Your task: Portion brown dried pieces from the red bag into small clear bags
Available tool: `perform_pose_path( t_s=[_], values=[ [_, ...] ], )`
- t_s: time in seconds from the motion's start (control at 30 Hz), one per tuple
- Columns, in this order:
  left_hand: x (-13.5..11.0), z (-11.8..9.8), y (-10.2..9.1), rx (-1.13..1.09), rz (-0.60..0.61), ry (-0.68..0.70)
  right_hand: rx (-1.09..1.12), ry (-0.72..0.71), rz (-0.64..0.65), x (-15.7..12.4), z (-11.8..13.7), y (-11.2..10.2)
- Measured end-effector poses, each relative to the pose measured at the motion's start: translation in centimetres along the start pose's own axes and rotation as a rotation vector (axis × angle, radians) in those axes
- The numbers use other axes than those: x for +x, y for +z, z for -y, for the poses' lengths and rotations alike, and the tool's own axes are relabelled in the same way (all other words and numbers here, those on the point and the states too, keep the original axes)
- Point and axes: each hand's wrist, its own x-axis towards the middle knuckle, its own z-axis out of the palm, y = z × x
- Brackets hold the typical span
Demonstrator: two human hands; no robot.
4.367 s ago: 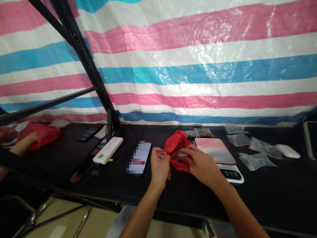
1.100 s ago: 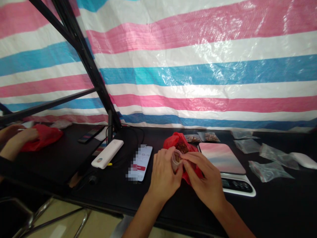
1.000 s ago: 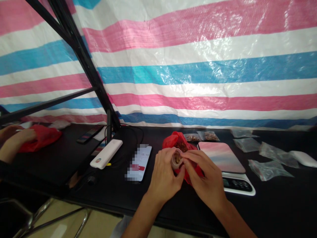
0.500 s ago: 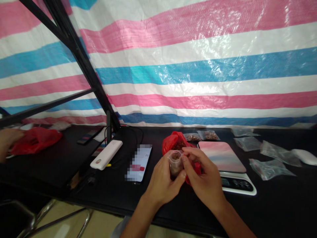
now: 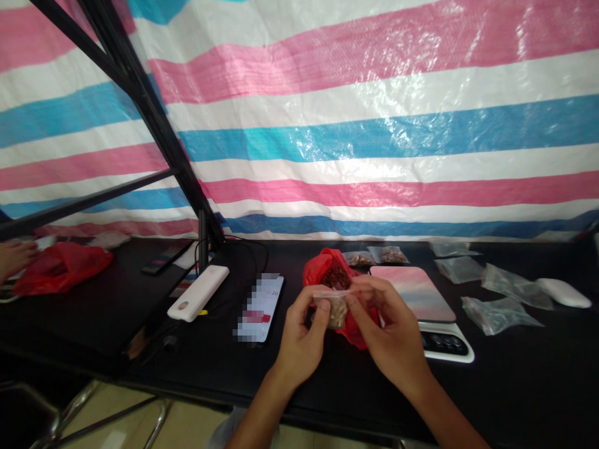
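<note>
Between my two hands is a small clear zip bag [image 5: 335, 313] with brownish contents, its top edge stretched flat. My left hand [image 5: 302, 337] pinches the bag's left side, thumb in front. My right hand [image 5: 390, 333] grips the top right corner between thumb and fingers. Just behind the bag lies an open red plastic bag [image 5: 314, 269] holding reddish-brown small pieces, partly hidden by my hands. To the right of it sits a kitchen scale [image 5: 414, 293] with a pinkish top, its front panel partly covered by my right hand.
Two filled zip bags [image 5: 392, 254] lie behind the scale. Several flat clear bags [image 5: 500, 315] and a white rounded case [image 5: 564, 292] are at the right. A phone [image 5: 262, 312] and a white power bank [image 5: 199, 293] lie left. Another person's hand [image 5: 16, 259] is by a red bag [image 5: 65, 265].
The zip bag's mouth was round and open; now its top is drawn flat and tilted toward me. My left thumb has moved up onto the bag's front.
</note>
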Motion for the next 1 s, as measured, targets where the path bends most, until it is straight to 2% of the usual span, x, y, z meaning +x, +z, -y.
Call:
perform_pose_path(
  t_s=[0.1, 0.17, 0.2, 0.27, 0.37, 0.43, 0.5, 0.6, 0.67, 0.73, 0.9, 1.0],
  values=[
    [-0.2, 0.1, -0.2, 0.101, -0.081, 0.124, -0.082, -0.063, -0.226, 1.1, -1.0, -2.3],
    [-0.2, 0.1, -0.6, 0.243, -0.095, 0.227, -0.233, -0.122, -0.402, 1.9, -2.0, -4.5],
    [-0.3, 0.1, -0.8, 0.32, -0.08, 0.279, -0.331, -0.149, -0.451, 2.2, -2.5, -5.5],
    [-0.3, -0.1, -1.1, 0.453, -0.019, 0.372, -0.519, -0.187, -0.422, 2.6, -3.3, -7.3],
    [-0.5, -0.6, -1.2, 0.642, 0.15, 0.463, -0.701, -0.223, -0.234, 2.5, -3.8, -8.4],
    [-0.5, -0.6, -0.9, 0.778, 0.291, 0.457, -0.689, -0.229, -0.231, 2.2, -3.6, -8.4],
    [-0.5, -0.2, -0.7, 0.886, 0.371, 0.39, -0.573, -0.163, -0.344, 2.2, -3.5, -8.4],
    [-0.3, 0.7, -0.7, 1.002, 0.363, 0.273, -0.322, -0.019, -0.571, 2.4, -3.4, -8.9],
    [-0.1, 1.0, -1.0, 1.07, 0.321, 0.235, -0.255, -0.018, -0.649, 2.5, -3.6, -9.4],
    [0.1, 1.1, -1.2, 1.121, 0.265, 0.218, -0.341, -0.092, -0.584, 2.5, -3.9, -9.8],
    [-0.2, 0.8, -0.5, 1.151, 0.165, 0.18, -0.625, -0.21, -0.097, 2.0, -4.9, -9.7],
    [-0.7, 0.8, 0.3, 1.127, 0.144, 0.197, -0.665, -0.248, 0.066, 1.7, -5.2, -9.6]
  ],
)
